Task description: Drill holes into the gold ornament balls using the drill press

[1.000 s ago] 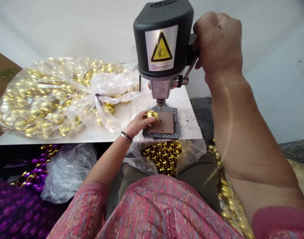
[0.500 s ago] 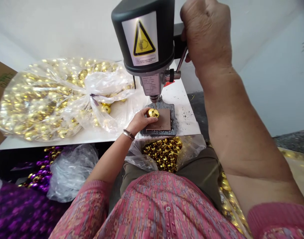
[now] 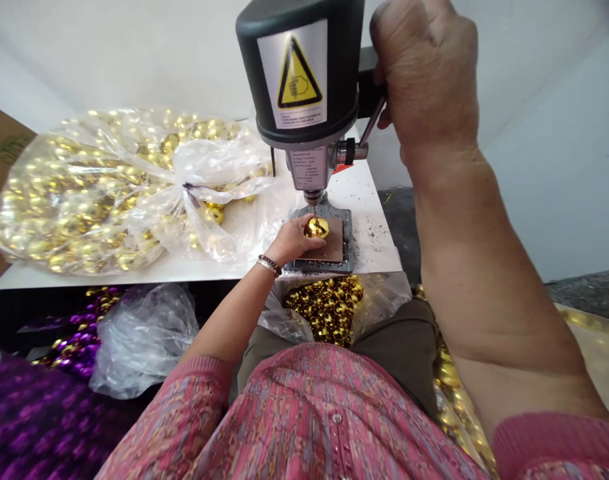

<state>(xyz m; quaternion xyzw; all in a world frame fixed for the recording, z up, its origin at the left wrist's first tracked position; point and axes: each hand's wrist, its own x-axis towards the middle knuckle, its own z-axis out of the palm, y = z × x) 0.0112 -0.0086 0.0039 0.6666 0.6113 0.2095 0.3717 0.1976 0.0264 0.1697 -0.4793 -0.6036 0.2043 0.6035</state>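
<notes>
Between the thumb and fingers of my left hand [image 3: 295, 241] is a shiny gold faceted ball [image 3: 316, 229], held over a brown board [image 3: 335, 248]. That board lies on the grey base [image 3: 348, 230] of a small bench drill press [image 3: 299, 80]. The thin drill bit [image 3: 314, 210] comes down onto the top of the ball; whether it has gone in, I cannot tell. High at the right, my right hand [image 3: 427, 73] is closed around the press's feed lever [image 3: 373, 120]. Most of its fingers are hidden behind the hand.
A tied clear bag [image 3: 84, 193] of gold balls covers the left of the white table [image 3: 377, 220]. Below the table edge, an open bag holds gold balls [image 3: 327, 310] near my lap. Purple balls [image 3: 79, 350] and crumpled plastic [image 3: 142, 340] lie at lower left. Dark shavings dot the table.
The view has shifted slightly, so the press and both hands appear farther right. My left hand has moved the ball a little rightward, under the bit. Both grips stay closed.
</notes>
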